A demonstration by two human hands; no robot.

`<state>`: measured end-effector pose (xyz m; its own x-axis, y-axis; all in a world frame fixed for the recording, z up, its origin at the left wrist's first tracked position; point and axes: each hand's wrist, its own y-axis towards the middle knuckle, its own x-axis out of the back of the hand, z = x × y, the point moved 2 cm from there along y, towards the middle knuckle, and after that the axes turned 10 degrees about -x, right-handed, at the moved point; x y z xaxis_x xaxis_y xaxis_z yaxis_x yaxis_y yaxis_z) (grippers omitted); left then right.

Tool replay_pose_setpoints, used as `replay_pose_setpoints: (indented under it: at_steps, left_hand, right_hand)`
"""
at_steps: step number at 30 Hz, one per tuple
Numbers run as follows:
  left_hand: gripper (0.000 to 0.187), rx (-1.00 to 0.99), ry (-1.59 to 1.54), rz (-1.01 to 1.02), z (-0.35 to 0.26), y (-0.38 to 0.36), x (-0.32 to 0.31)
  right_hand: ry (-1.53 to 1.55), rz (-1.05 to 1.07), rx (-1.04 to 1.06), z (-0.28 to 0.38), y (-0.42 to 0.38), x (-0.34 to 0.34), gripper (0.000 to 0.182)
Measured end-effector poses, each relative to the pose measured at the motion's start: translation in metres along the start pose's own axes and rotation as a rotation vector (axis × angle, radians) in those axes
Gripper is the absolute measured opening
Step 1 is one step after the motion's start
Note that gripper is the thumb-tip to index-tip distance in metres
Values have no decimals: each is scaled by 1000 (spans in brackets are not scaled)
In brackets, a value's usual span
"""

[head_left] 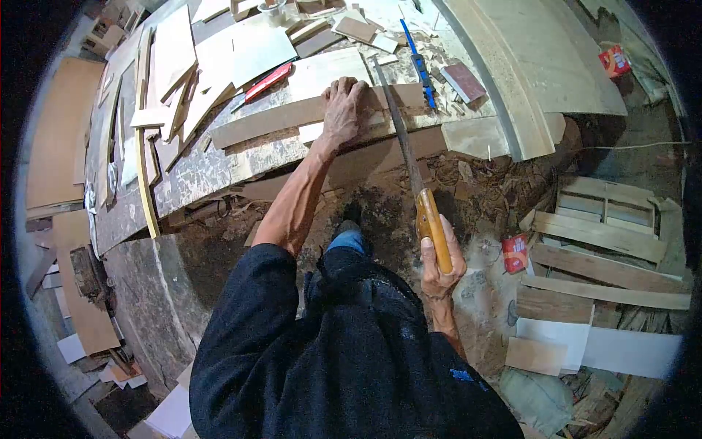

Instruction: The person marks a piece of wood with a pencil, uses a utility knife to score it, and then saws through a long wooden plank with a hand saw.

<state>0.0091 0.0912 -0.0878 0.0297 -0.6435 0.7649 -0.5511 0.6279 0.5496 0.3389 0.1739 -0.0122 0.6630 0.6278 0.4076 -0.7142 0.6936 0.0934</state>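
On the worktop [183,189], we see the brown board [270,124] along the front edge. The saw [413,168] crosses it near its right end; our right hand [444,279] holds the saw's handle, fingers wrapped. Our left hand [344,110] rests curled fingers on the board; whether they grip, we cannot tell.

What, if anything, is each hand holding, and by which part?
Right hand: the saw, by the rear of its wooden handle. Left hand is on the brown board; whether it grips can't be told.
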Motion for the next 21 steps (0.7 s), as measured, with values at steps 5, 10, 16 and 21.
replay_pose_setpoints:
  at_steps: [5,10,16,21]
  left_hand:
    - [68,4,-30,2,4,-2,-4]
    - [52,-7,6,-19,3,-2,-3]
    - [50,-6,-21,-31,3,-1,-3]
    - [64,93,26,187,19,4,-11]
  right_hand:
    - [-3,-1,-2,0,-1,0,41]
    - [-27,-1,18,2,-2,0,40]
    - [-32,16,40,0,0,-3,40]
    - [-39,62,16,8,7,-12,40]
